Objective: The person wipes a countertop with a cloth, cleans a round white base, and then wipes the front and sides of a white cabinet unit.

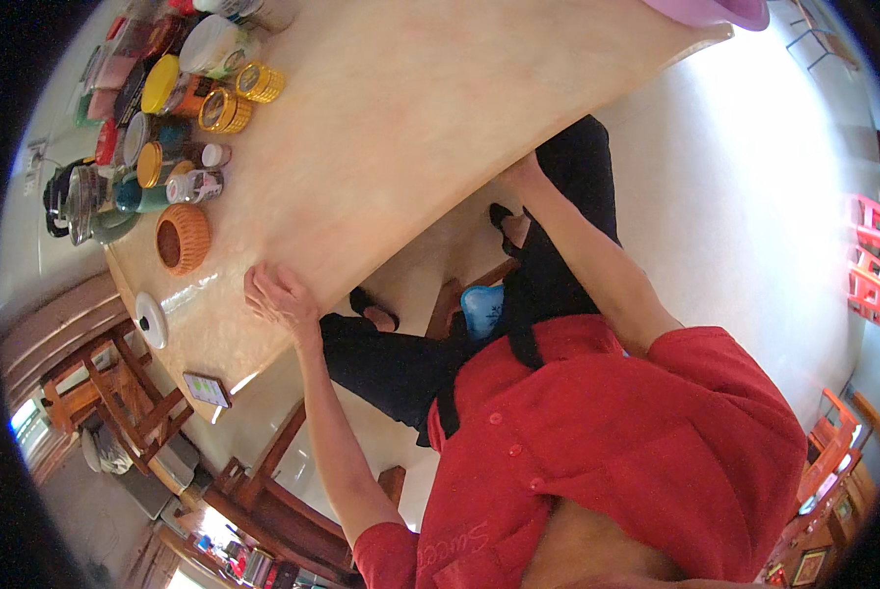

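Note:
My left hand (281,294) rests on the pale tabletop (381,110) near its edge, fingers loosely bent, holding nothing visible. A ribbed orange-brown pot (197,239) stands beyond it. Farther left lies a round white lid (154,321) with a dark knob, and a phone (206,389) with a lit screen lies by the table corner. My right hand (521,173) is at the table's front edge, beside my black-clad thigh. Its fingers are mostly hidden by the edge, so whether it holds anything cannot be told.
Jars, bottles and a glass jug (86,202) crowd the table's far left, with two yellow-gold containers (226,110) among them. A pink basin (712,11) sits at the top right. Wooden chairs (116,390) stand left of the table; a blue object (482,309) is between my legs.

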A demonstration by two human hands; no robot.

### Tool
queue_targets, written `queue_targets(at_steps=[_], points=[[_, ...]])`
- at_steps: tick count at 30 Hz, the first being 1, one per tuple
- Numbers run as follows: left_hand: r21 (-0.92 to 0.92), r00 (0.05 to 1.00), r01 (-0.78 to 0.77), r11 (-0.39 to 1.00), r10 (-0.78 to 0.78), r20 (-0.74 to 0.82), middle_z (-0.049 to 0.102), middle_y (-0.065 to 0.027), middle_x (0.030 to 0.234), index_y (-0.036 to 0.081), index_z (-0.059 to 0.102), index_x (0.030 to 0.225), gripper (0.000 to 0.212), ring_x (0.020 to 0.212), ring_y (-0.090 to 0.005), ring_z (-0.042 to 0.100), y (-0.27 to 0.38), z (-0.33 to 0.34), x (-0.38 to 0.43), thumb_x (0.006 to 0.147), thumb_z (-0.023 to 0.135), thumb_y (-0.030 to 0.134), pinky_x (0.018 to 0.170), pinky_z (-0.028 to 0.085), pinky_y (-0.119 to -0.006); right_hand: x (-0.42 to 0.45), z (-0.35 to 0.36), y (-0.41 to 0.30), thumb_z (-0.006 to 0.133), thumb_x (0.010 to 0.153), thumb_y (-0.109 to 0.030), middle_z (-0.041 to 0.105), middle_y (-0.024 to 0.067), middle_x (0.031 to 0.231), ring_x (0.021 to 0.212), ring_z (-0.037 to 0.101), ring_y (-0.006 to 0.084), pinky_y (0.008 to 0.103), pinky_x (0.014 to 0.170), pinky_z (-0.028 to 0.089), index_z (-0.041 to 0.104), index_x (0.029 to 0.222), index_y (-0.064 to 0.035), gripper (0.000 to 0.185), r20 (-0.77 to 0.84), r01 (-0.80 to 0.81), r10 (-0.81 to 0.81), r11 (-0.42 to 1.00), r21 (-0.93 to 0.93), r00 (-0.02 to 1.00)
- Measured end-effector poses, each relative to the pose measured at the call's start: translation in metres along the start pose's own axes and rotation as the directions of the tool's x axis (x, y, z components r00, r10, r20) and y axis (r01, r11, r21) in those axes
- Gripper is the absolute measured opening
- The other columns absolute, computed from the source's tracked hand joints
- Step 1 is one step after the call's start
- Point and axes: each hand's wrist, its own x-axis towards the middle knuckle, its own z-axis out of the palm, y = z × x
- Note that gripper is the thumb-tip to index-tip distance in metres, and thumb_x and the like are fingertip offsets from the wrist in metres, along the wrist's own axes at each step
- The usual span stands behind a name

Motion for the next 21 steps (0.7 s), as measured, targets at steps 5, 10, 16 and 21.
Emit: queue_targets(at_steps=[5,10,16,21], points=[[-0.009,1.0,0.03,1.0,-0.03,0.004,0.05,-0.0159,0.118,0.005,0.056,0.11,0.031,0.109,-0.0357,0.046,0.011,0.01,0.005,0.081,0.057,0.015,0.09,0.037,-0.046,0.019,-0.011,-0.024,0.044,0.089,-0.048,0.038,0.0098,0.141,0.128,0.035,0.029,0.0464,0.106,0.03,0.035,0.136,-0.0096,0.061,0.099,0.137,-0.118,0.966,-0.22,0.988],[-0.026,1.0,0.01,1.0,-0.01,-0.006,0.05,-0.0153,0.118,0.005,0.054,0.111,0.031,0.109,-0.0351,0.047,0.022,0.011,0.008,0.082,0.057,0.015,0.089,0.036,-0.046,0.037,-0.025,-0.013,0.048,0.087,-0.049,0.037,0.0096,0.141,0.129,0.033,0.0292,0.046,0.107,0.027,0.034,0.137,-0.0098,0.064,0.524,0.528,-0.337,-0.089,-0.845,0.782],[0.005,0.999,0.036,0.999,-0.036,0.011,0.051,-0.014,0.118,0.006,0.054,0.111,0.029,0.109,-0.034,0.047,0.013,-0.002,0.002,0.084,0.056,0.016,0.09,0.035,-0.046,-0.001,-0.044,0.02,0.054,0.084,-0.049,0.035,0.0101,0.142,0.13,0.032,0.0293,0.046,0.108,0.025,0.031,0.139,-0.0098,0.071,0.544,0.484,-0.232,-0.268,-0.833,0.806],[0.016,0.996,0.093,0.996,-0.093,0.012,0.051,-0.0135,0.117,0.006,0.054,0.11,0.03,0.109,-0.0337,0.046,0.008,0.001,-0.002,0.083,0.056,0.017,0.09,0.035,-0.047,0.019,-0.053,0.047,0.06,0.081,-0.048,0.03,0.012,0.144,0.131,0.03,0.0292,0.0448,0.11,0.022,0.023,0.142,-0.0109,0.08,0.673,0.664,-0.165,0.443,-0.602,0.721]])
